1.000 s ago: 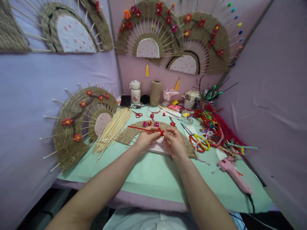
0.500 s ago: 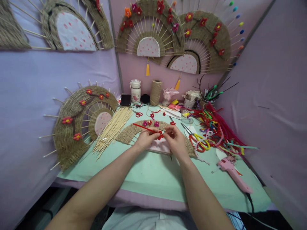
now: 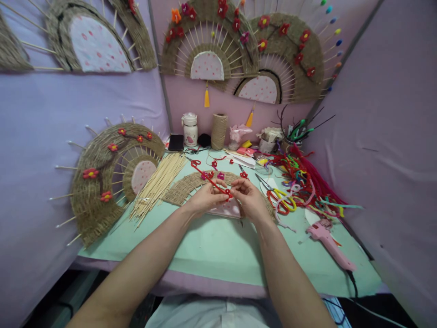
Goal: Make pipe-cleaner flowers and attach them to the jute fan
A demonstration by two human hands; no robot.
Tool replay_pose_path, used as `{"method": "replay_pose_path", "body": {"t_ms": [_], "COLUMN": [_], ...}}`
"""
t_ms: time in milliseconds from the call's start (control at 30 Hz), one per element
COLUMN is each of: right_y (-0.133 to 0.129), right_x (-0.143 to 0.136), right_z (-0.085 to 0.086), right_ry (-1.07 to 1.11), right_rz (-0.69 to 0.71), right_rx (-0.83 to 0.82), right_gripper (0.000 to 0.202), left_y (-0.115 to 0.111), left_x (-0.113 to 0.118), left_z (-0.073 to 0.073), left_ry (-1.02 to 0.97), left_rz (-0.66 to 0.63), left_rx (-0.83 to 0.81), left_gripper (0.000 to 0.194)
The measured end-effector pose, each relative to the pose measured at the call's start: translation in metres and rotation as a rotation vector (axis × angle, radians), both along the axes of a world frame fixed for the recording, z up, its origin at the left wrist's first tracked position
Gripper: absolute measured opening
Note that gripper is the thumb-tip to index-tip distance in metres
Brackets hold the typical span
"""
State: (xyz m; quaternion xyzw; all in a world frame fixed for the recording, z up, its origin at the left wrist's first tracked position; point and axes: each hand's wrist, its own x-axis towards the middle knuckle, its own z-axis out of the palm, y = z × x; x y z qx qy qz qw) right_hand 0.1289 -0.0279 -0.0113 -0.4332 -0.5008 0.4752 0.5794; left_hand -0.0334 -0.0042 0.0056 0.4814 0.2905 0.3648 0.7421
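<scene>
Between both hands is a red pipe cleaner (image 3: pixel 212 182), its coiled end at my fingertips and its straight tail slanting up to the left. My left hand (image 3: pixel 209 197) pinches it with thumb and fingers. My right hand (image 3: pixel 248 198) is closed on the same coiled end from the other side. Beneath the hands lies a twine-woven fan (image 3: pixel 184 183) with a pale dotted centre, partly hidden by them. Small pipe-cleaner flowers, red and magenta (image 3: pixel 221 176), rest along its upper edge.
Bamboo sticks (image 3: pixel 157 182) lie left, beside a finished fan (image 3: pixel 92 191). Scissors with yellow handles (image 3: pixel 286 201), a heap of coloured pipe cleaners (image 3: pixel 307 177) and a corded pink glue gun (image 3: pixel 331 246) are right. A jar (image 3: pixel 190 130) and twine spool (image 3: pixel 219 131) stand behind.
The pipe cleaner's straight tail has swung to a steeper upward slant. Both hands stay closed at its coiled end. The whole view has shifted slightly.
</scene>
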Motion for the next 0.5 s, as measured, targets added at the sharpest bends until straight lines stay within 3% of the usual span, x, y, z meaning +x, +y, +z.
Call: {"method": "replay_pose_path", "body": {"t_ms": [100, 233, 333, 500], "right_y": [0.0, -0.001, -0.002, -0.005], "right_x": [-0.002, -0.005, -0.006, -0.003], "right_z": [0.002, 0.006, 0.008, 0.012], "right_ry": [-0.037, -0.085, -0.113, -0.187], "right_rz": [-0.133, -0.162, -0.148, -0.068], "right_rx": [0.083, 0.134, 0.141, 0.119], "right_gripper": [0.022, 0.02, 0.02, 0.021], "left_y": [-0.001, -0.001, 0.0, 0.002], "left_x": [0.003, 0.006, 0.005, -0.003], "left_z": [0.002, -0.001, -0.003, 0.0], "left_ry": [-0.07, -0.147, -0.159, 0.033], "left_rz": [0.028, 0.049, 0.072, -0.085], "left_rx": [-0.136, -0.28, -0.308, -0.208], "left_gripper": [0.034, 0.022, 0.021, 0.023]}}
